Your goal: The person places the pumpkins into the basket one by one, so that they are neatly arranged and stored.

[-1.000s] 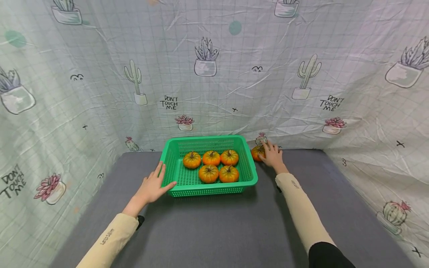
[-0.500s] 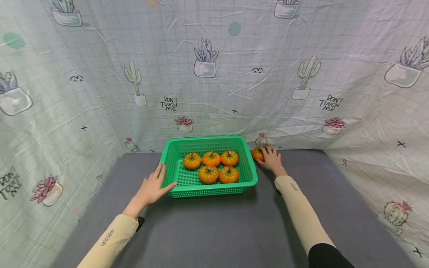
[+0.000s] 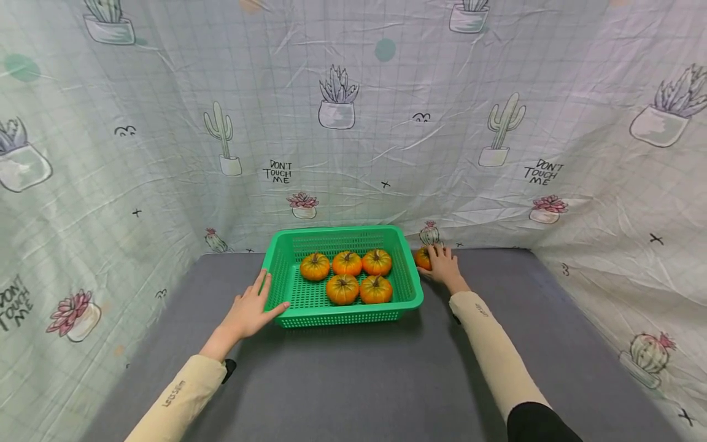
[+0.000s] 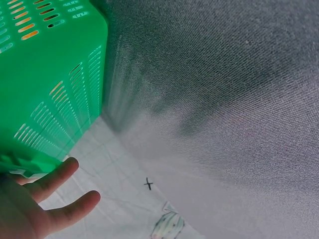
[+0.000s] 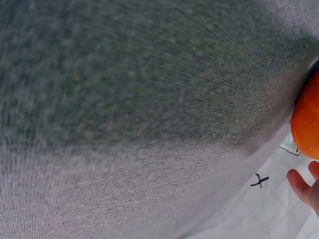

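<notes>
In the head view a green plastic basket [image 3: 342,311] holds several small orange pumpkins [image 3: 342,289], mostly to its right side. My left hand [image 3: 247,314] rests on the basket's left rim with the fingers spread; the left wrist view shows its fingers [image 4: 75,209] beside the basket wall [image 4: 45,89]. Just outside the basket's right end, another small pumpkin [image 3: 423,258] sits on the table. My right hand [image 3: 444,268] grips it from the right, covering part of it. In the right wrist view, fingertips [image 5: 298,181] show below the orange pumpkin [image 5: 308,119].
A dark grey table [image 3: 353,380] lies under everything. A pale plastic sheet [image 3: 386,147] printed with potted cacti hangs behind the table and along both sides. The basket stands close to the back sheet.
My right hand has moved slightly left and down, closing its fingers and thumb around the pumpkin outside the basket. My left hand and the basket have stayed in place.
</notes>
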Motion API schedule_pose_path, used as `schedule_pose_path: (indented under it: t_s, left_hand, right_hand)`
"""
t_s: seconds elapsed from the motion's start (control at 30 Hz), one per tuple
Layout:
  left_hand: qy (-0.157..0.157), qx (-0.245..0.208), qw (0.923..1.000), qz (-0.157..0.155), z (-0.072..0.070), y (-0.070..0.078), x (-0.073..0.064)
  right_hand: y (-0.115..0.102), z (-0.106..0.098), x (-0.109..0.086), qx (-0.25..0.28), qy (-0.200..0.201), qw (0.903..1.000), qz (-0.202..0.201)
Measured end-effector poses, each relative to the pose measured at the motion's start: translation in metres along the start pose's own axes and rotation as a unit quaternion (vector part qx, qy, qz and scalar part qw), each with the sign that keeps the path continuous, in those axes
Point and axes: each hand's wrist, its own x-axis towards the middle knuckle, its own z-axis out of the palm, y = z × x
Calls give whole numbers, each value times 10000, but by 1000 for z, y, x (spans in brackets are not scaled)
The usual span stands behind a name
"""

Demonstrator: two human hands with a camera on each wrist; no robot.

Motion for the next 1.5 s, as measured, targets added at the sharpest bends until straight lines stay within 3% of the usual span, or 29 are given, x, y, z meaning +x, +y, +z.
schedule_pose_path:
  t_s: [0.37,0.73,1.5]
  left_hand:
    - [32,25,10000,46,2,-1,0]
    - [38,52,10000,26,0,0,0]
    - [61,-7,10000,-10,0,2,-2]
  right_hand:
    - [2,-4,-9,-128,48,9999,87]
    - [7,-2,-14,-45,284,9995,-117]
    - [3,-30,-37,127,1019,9895,-1013]
